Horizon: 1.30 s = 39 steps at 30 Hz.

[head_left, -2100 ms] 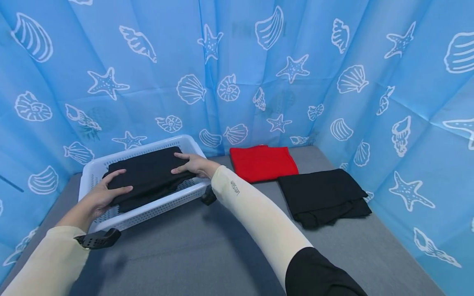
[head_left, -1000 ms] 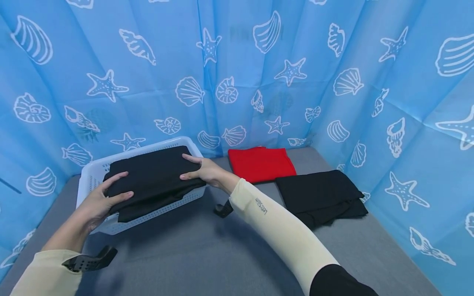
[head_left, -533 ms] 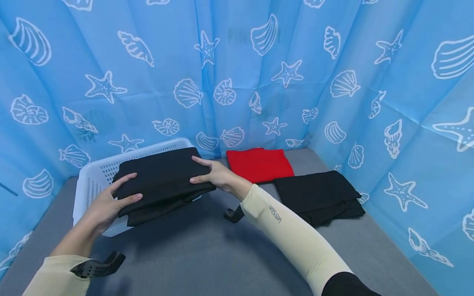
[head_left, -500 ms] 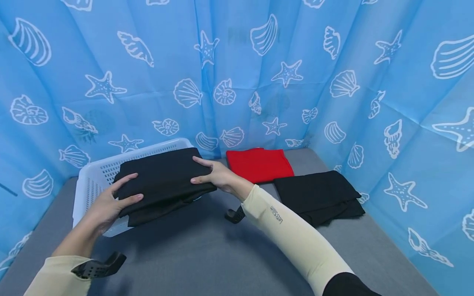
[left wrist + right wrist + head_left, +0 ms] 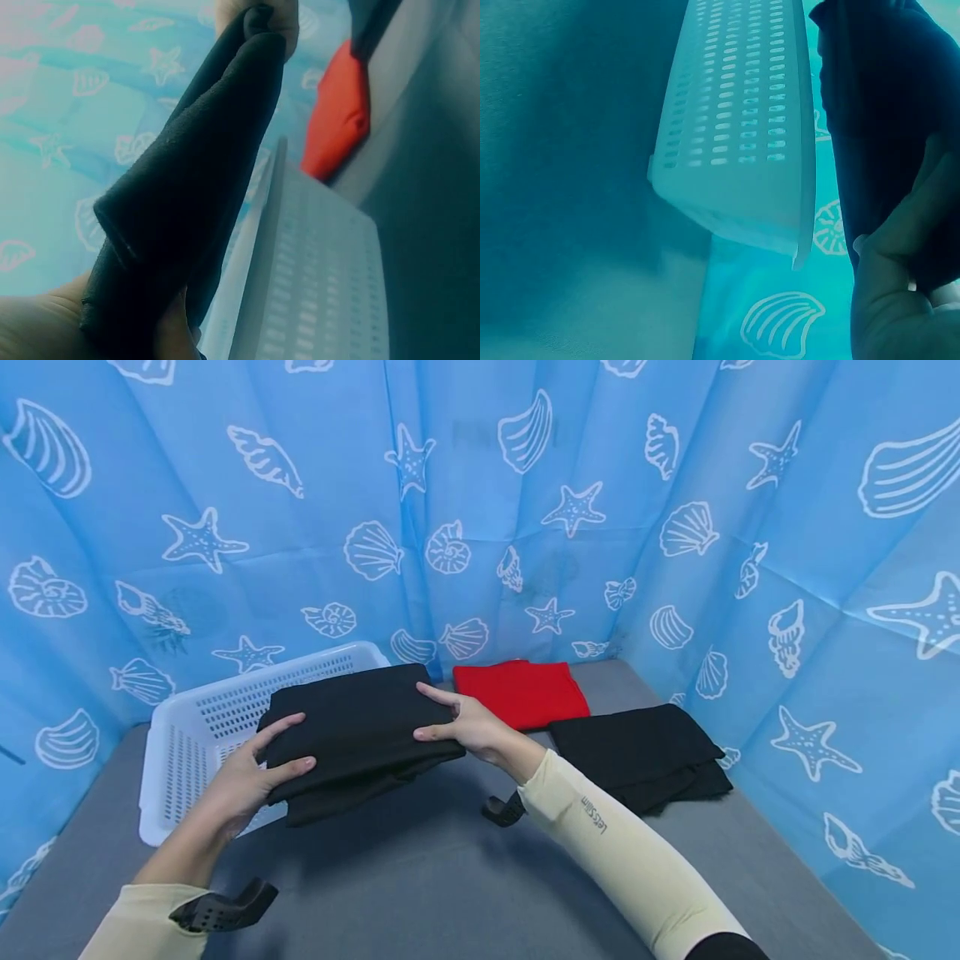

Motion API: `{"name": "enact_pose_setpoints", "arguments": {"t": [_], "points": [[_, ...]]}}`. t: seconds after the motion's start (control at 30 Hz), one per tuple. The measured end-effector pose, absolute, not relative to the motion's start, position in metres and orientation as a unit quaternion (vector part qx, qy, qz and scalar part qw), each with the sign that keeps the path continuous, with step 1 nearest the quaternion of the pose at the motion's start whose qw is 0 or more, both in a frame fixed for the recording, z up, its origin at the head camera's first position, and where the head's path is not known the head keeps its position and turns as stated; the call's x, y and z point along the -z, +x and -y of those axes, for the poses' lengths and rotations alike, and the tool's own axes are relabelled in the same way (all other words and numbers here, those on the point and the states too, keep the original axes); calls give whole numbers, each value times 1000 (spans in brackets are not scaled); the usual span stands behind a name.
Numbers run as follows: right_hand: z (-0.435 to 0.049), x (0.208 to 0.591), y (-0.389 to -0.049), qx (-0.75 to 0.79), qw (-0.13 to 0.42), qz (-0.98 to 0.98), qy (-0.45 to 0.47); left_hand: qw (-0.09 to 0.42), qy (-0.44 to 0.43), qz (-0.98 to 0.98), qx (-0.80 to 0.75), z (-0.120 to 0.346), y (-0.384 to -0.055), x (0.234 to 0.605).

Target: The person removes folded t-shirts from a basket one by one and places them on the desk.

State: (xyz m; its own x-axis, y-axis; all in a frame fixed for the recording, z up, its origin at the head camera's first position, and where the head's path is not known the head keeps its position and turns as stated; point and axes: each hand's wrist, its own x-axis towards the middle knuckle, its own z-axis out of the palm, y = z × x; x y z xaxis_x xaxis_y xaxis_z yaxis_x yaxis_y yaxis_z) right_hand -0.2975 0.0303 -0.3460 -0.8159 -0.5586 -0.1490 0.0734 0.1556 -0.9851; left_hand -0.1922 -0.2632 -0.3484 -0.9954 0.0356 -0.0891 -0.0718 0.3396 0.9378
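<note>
Between both hands hangs a folded black garment (image 5: 360, 718), raised over the front right part of the white basket (image 5: 225, 710). My left hand (image 5: 247, 772) grips its left end, thumb and a finger on top and the other fingers hidden beneath. At the right end my right hand (image 5: 472, 727) holds it the same way. In the left wrist view the folded layers of the black garment (image 5: 187, 165) show edge-on, above the basket's rim. The right wrist view has the basket's perforated side (image 5: 731, 97) below the garment. Inside, the visible part of the basket is bare.
A folded red cloth (image 5: 521, 693) lies on the grey surface (image 5: 420, 893) near the back. In front and right of it is another folded black garment (image 5: 637, 752). A blue shell-print curtain (image 5: 480, 485) closes off the back and sides.
Both hands have lifted the black garment up out of the basket and carried it rightward and toward me, uncovering the basket's inside. The red cloth and other black garment stay put.
</note>
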Motion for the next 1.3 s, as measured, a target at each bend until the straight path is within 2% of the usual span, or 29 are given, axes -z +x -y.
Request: {"name": "enact_pose_setpoints", "arguments": {"t": [0.5,1.3], "points": [[-62,354,-288,647,242,-702,-172,30,4,-847,-531,238,-198,353],[-112,357,-273,667,235,-689,-158,51,29,-831,-553,196,-206,359]]}}
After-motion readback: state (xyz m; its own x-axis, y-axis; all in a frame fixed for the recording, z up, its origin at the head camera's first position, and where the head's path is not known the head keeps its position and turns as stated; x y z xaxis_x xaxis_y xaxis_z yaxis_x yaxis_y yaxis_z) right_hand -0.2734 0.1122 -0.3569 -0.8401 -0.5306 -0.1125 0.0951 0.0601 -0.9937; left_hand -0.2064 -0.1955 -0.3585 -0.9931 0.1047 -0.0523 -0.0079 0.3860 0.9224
